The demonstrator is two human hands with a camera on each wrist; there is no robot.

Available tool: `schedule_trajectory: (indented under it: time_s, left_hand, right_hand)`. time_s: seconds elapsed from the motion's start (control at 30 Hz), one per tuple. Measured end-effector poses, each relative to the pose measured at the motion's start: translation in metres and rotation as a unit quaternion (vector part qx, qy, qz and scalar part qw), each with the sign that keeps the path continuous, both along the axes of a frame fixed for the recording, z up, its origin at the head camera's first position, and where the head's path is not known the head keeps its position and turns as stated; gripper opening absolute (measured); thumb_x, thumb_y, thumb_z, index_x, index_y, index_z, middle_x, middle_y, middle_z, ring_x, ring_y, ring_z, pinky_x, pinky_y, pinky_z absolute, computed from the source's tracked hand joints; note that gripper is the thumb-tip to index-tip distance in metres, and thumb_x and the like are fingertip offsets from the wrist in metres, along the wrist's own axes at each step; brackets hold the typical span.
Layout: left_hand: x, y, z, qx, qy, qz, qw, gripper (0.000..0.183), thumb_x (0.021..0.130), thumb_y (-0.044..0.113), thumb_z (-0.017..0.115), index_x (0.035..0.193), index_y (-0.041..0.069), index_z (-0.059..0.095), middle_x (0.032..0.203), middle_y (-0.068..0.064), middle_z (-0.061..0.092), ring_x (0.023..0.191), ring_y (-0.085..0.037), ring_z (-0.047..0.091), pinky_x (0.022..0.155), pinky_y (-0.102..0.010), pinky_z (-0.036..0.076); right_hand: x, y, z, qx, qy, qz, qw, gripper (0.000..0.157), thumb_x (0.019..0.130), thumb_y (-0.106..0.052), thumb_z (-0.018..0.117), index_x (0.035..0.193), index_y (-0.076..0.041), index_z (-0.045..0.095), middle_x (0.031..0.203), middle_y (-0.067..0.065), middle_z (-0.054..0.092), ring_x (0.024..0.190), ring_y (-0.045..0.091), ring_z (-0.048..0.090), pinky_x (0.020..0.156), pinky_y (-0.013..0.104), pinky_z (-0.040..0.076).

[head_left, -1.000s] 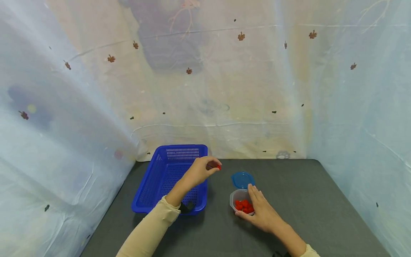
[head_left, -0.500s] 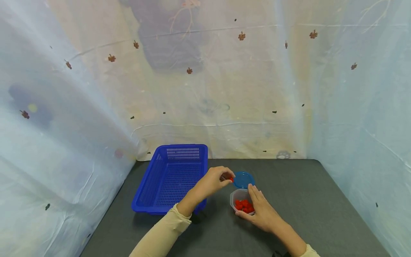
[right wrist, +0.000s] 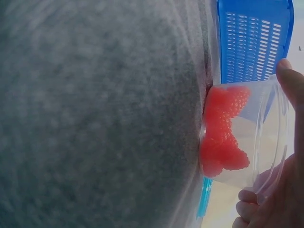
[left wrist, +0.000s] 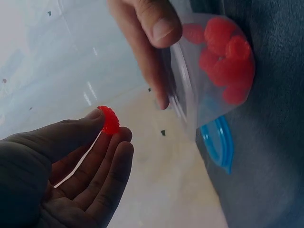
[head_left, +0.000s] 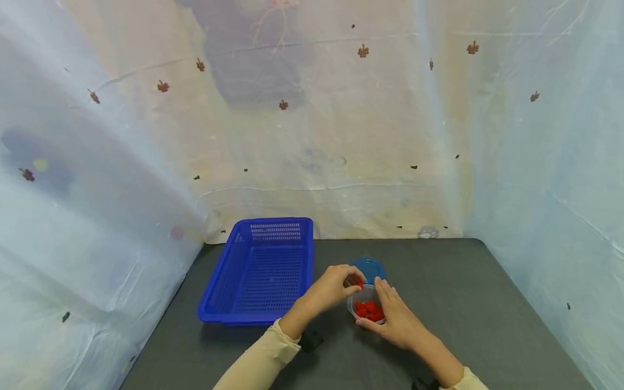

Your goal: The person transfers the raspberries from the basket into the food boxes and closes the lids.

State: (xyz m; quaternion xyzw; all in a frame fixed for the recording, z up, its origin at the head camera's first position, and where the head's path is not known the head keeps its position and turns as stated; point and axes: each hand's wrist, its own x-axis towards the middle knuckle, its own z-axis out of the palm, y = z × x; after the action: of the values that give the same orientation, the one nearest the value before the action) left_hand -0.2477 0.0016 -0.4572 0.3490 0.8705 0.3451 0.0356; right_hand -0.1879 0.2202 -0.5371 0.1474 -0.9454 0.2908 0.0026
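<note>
A bright red raspberry point(left wrist: 109, 120) is pinched between the thumb and fingertips of my left hand point(head_left: 333, 287). In the head view this hand hovers at the left rim of a clear plastic container point(head_left: 359, 297). Several more raspberries point(right wrist: 221, 130) lie piled at the container's bottom, seen through its wall in the right wrist view. My right hand point(head_left: 397, 319) grips the container at its rim, thumb on the near side and fingers on the far side. Just behind the container lies its blue lid point(head_left: 370, 267), partly covered by my left hand in the head view.
To the left, a blue perforated basket point(head_left: 273, 276) stands on the dark grey table point(head_left: 439, 287), with nothing seen inside. A pale patterned sheet point(head_left: 322, 135) hangs behind the table and along both sides.
My left hand has moved right and nearer, from over the basket's right edge to the container, carrying the raspberry. The right hand stays on the container. The head view has shifted slightly.
</note>
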Motion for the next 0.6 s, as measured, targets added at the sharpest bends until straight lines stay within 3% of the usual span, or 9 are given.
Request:
schedule_trajectory:
  time_s: [0.37,0.6]
  left_hand:
    - [-0.001,0.006,-0.013,0.023,-0.015,-0.001,0.9996,0.016,0.103,0.015,0.074,0.118,0.008,0.077,0.11,-0.002,0.078,0.098,-0.004,0.07,0.091,-0.021,0.058]
    - [-0.006,0.008,-0.022,0.059,-0.011,0.024,0.9979,0.017,0.104,0.015,0.073,0.12,0.009,0.077,0.115,-0.003,0.076,0.103,-0.01,0.072,0.092,-0.024,0.059]
  right_hand:
    - [0.001,0.001,0.005,-0.009,-0.018,0.0,1.0,0.123,0.091,-0.077,0.067,0.17,0.0,0.012,0.177,0.023,0.014,0.161,0.05,0.015,0.124,0.07,0.023]
    - [0.001,0.001,0.007,-0.012,-0.025,0.0,1.0,0.123,0.092,-0.076,0.068,0.171,-0.002,0.011,0.177,0.022,0.014,0.161,0.052,0.015,0.122,0.073,0.024]
